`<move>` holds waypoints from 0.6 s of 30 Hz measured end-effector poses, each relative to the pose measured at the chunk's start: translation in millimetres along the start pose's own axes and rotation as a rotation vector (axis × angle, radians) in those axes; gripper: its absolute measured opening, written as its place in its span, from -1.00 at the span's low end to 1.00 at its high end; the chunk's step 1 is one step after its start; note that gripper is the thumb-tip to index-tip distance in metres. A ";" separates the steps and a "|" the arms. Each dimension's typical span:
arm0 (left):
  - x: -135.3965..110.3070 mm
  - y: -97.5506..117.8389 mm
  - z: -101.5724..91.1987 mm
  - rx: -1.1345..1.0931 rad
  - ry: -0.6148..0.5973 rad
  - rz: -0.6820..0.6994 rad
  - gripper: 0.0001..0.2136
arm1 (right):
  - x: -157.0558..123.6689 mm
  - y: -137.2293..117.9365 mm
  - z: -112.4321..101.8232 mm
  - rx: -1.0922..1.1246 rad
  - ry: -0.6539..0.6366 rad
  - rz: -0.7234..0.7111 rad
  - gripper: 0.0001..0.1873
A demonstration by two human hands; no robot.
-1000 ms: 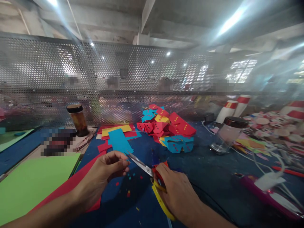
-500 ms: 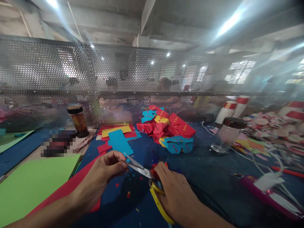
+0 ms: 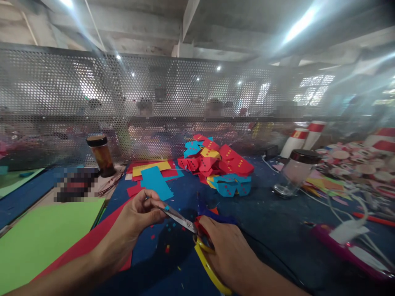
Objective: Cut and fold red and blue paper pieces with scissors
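My right hand [image 3: 230,255] grips scissors [image 3: 188,228] with red and yellow handles, blades pointing left and nearly closed. My left hand [image 3: 138,216] is pinched at the blade tips on a tiny scrap of blue paper [image 3: 167,208]. Small coloured paper bits [image 3: 167,248] lie scattered on the dark blue table [image 3: 265,222] under the hands. A flat blue paper piece [image 3: 156,183] lies just beyond my left hand on red and yellow sheets [image 3: 151,167].
A pile of folded red, blue and yellow paper pieces [image 3: 220,168] sits mid-table. Green sheet [image 3: 46,234] and red sheet [image 3: 83,246] lie left. A dark jar [image 3: 100,155], a clear jar [image 3: 293,172], a purple tool [image 3: 348,246] and a perforated metal screen [image 3: 154,102] surround the area.
The scissor blades opened half a second ago and have closed again near my left fingertips. Both hands shifted slightly; my left pinch stays at the blade tips.
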State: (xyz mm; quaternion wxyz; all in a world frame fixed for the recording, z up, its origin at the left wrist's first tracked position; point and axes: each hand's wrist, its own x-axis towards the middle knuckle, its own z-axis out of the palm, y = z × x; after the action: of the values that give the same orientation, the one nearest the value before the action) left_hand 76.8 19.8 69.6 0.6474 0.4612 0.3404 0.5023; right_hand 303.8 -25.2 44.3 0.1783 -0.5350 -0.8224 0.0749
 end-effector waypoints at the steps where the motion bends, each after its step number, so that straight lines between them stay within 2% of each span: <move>1: 0.7 -1.5 -1.2 -0.001 0.000 0.006 -0.66 | 0.2 -0.5 -0.2 -0.002 0.001 0.002 -0.93; 7: 5.3 -9.1 -7.1 -0.015 -0.024 0.046 -0.59 | 1.3 -2.0 -2.7 0.017 0.025 -0.012 -0.94; 18: 1.8 -5.4 -5.7 0.051 0.004 0.029 -0.54 | 2.3 0.1 0.5 -0.002 0.049 -0.005 -0.94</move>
State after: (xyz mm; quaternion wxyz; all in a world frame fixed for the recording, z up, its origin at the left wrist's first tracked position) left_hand 73.9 22.6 62.7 0.6274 0.4814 0.3474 0.5039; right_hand 302.9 -23.0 44.3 0.1978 -0.5350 -0.8192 0.0604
